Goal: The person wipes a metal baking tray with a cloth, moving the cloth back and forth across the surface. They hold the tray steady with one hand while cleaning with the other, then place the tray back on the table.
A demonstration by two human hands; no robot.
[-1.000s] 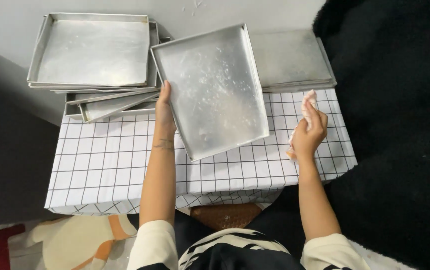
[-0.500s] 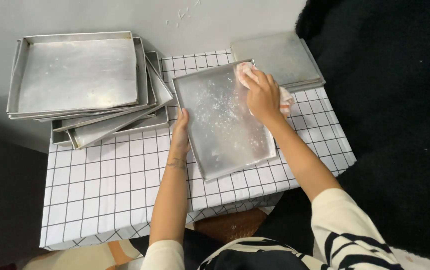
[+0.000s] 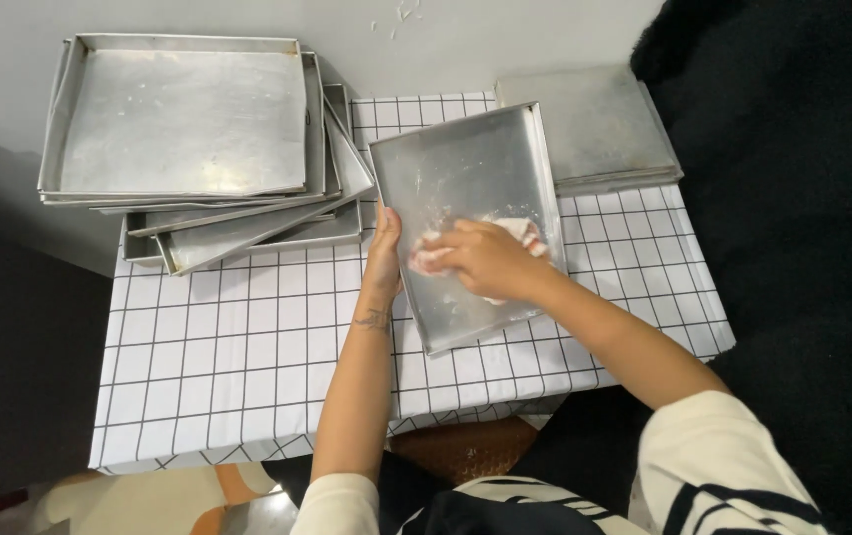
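Pressing a crumpled white-and-pink cloth into one shallow rectangular metal tray, the right hand has its fingers curled over it. The left hand grips the tray's edge, fingers closed; beside it lean perhaps five stacked metal trays, and two or so overturned trays lie behind.

Our right hand covers most of the cloth, so we cannot tell its full shape. The lower trays in the left stack lie mostly hidden under the top tray. The bottom edge cuts off both our sleeves.
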